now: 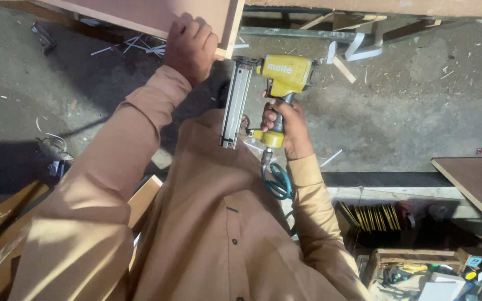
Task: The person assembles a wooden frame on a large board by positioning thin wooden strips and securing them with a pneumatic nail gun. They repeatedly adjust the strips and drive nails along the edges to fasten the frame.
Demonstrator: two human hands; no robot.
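My right hand squeezes the yellow metal nail gun; its nose points far, just right of my left hand gripping the flat brown wooden board.

Carpentry workshop: yellow nail gun with air hose, board panels just above it, offcuts and dusty concrete floor around.

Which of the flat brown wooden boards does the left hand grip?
The left hand grips the brown board at the top, beside the yellow nail gun; the board at the right edge lies untouched.
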